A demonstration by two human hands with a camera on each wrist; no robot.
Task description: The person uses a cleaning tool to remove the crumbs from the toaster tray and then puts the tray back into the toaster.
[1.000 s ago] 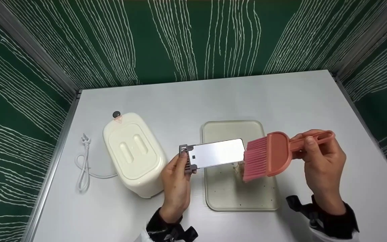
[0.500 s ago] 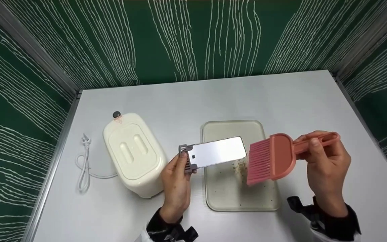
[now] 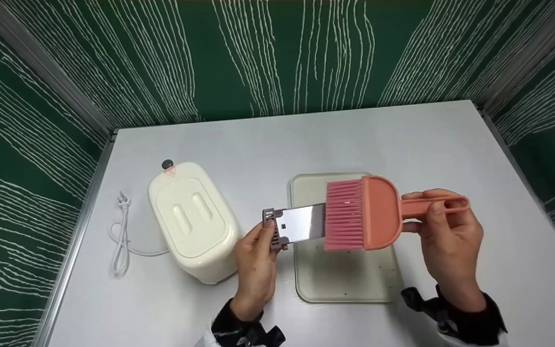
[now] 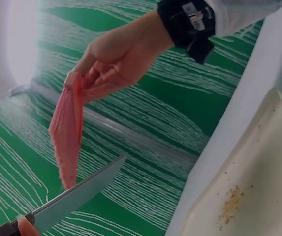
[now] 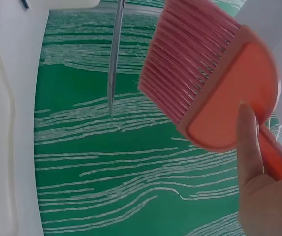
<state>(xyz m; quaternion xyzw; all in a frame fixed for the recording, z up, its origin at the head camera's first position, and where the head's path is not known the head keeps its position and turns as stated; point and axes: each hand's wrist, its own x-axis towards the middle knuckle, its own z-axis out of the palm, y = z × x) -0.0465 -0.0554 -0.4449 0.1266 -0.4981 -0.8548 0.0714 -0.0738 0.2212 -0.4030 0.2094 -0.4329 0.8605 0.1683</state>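
Between thumb and fingers my left hand pinches the grey slotted end of a shiny metal crumb tray, held level above the beige tray. My right hand grips the handle of a coral brush with pink bristles. In the head view the bristles cover the far end of the crumb tray. They reach down close to the metal in the left wrist view; I cannot tell whether they touch it. Below lies the beige tray, with brown crumbs and scattered dark specks on it.
A cream toaster with a ridged lid and a dark knob stands left of my left hand. Its white cord and plug lie further left on the white table. Green panels with white lines surround the table's back and sides.
The brush first drew back slightly right, then came left and a little up, so its bristles now lie across the crumb tray's far end. My left hand shifted slightly right.
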